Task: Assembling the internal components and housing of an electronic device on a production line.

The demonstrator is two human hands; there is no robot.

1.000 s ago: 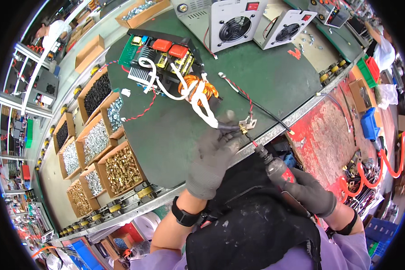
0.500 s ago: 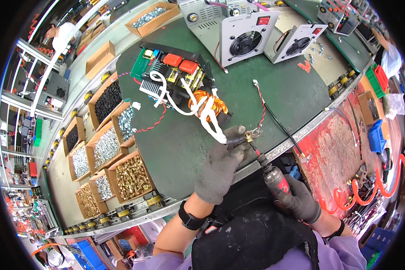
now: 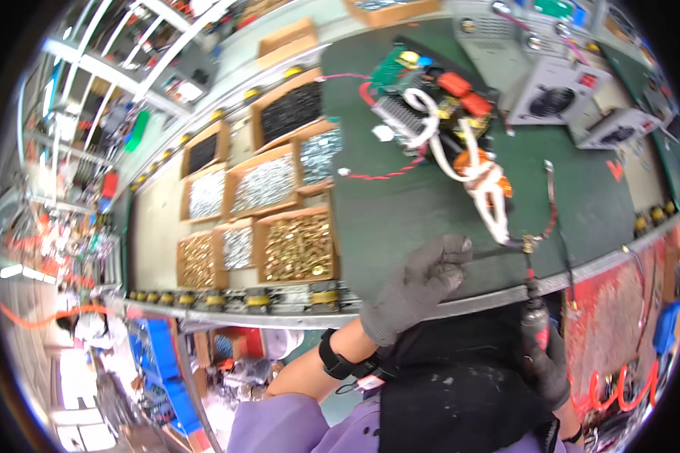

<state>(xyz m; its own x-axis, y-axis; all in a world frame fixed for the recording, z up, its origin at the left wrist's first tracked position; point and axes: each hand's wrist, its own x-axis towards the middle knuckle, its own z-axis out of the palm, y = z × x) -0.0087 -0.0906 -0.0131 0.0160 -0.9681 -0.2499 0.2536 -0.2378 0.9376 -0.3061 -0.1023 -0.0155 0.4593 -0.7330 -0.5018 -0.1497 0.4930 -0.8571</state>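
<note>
Right hand (image 3: 545, 361), grey knit glove, fist wrapped round a dark powered screwdriver (image 3: 535, 321) held upright at the near table edge, bit up at a small brass terminal (image 3: 527, 244). Left hand (image 3: 419, 285), same glove, fingers curled shut, pinching a thin dark tool or wire against that terminal. Thick white cables (image 3: 476, 177) run far from it to the circuit board assembly (image 3: 431, 106) on the green mat (image 3: 400, 211). Left: cardboard boxes of brass and steel fasteners (image 3: 298, 245). Far right: grey fan-fronted units (image 3: 551, 98).
</note>
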